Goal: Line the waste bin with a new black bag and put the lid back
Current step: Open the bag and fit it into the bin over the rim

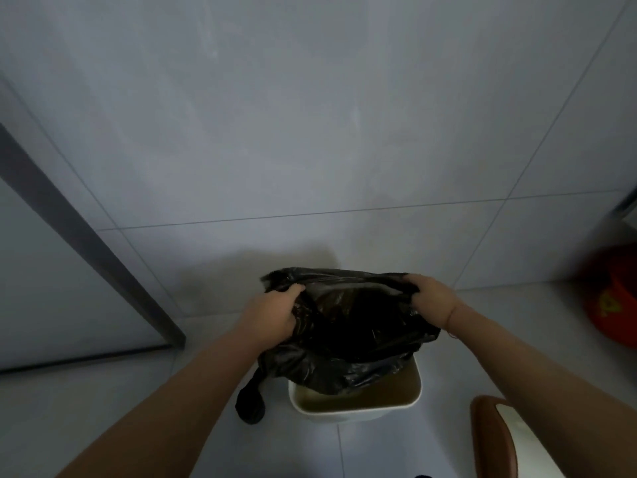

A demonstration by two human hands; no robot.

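A black plastic bag [348, 343] hangs with its mouth spread wide over a white waste bin [358, 410] that stands on the tiled floor. My left hand [272, 315] grips the bag's left rim. My right hand [432, 300] grips the right rim. The bag's lower part drapes over the far and left edges of the bin, and one black handle loop [251, 401] dangles down the bin's left side. The near part of the bin's beige inside shows. A brown-rimmed white lid [499, 439] lies on the floor to the right of the bin.
A grey tiled wall [310, 115] rises behind the bin. A dark metal door frame [89, 243] runs diagonally at the left. A red object [613, 305] sits on the floor at the far right, blurred.
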